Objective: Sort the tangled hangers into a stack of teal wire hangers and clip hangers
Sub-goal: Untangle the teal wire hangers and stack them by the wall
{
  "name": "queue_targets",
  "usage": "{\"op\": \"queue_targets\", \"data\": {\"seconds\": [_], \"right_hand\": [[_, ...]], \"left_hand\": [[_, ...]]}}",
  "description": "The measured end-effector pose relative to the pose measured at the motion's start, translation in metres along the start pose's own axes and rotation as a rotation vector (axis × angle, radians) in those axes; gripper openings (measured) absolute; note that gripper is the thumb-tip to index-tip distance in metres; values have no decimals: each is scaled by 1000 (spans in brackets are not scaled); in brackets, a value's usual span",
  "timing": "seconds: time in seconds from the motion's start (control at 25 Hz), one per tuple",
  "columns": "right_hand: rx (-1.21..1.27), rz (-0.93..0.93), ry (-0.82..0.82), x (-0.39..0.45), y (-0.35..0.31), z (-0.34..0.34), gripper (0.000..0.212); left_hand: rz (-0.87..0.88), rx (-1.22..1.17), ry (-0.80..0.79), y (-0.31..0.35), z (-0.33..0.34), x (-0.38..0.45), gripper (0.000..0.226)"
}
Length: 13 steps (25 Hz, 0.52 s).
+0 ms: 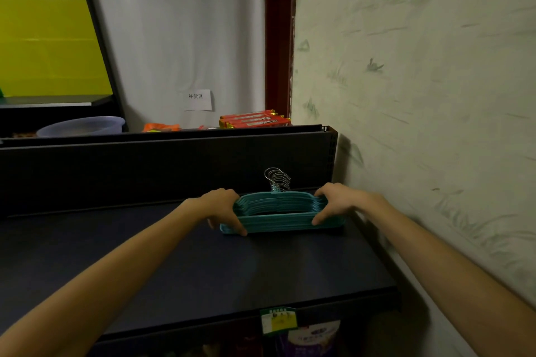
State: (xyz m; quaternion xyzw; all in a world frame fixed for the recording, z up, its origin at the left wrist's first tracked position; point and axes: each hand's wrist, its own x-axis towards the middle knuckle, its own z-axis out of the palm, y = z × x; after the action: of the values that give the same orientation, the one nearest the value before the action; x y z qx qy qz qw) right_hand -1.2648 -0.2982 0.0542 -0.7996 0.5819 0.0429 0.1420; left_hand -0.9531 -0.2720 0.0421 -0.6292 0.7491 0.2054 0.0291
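Observation:
A stack of several teal wire hangers [280, 213] lies flat at the back right of the dark shelf top [203, 264], its silver hooks [277, 178] pointing up against the black back panel. My left hand [222, 207] grips the stack's left end, thumb on the front bar. My right hand [333, 201] grips the right end, fingers curled over the shoulders. No clip hangers are in view.
The black back panel [162, 165] rises behind the shelf. The patterned wall [420, 95] stands close on the right. Beyond the panel sit a clear plastic basin [82, 126], red snack packs [255, 119] and a paper label [197, 99]. A price tag [279, 320] hangs at the front edge.

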Motion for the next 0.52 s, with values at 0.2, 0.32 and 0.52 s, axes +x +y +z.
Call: {"op": "queue_targets", "data": {"seconds": [0.2, 0.32, 0.52], "right_hand": [[-18, 6, 2, 6, 7, 1, 75], [-17, 23, 7, 12, 7, 5, 67], [-35, 96, -62, 4, -4, -2, 106]], "left_hand": [[-19, -5, -22, 7, 1, 9, 73], [-16, -43, 3, 1, 3, 13, 72], [55, 99, 100, 1, 12, -3, 114]]}}
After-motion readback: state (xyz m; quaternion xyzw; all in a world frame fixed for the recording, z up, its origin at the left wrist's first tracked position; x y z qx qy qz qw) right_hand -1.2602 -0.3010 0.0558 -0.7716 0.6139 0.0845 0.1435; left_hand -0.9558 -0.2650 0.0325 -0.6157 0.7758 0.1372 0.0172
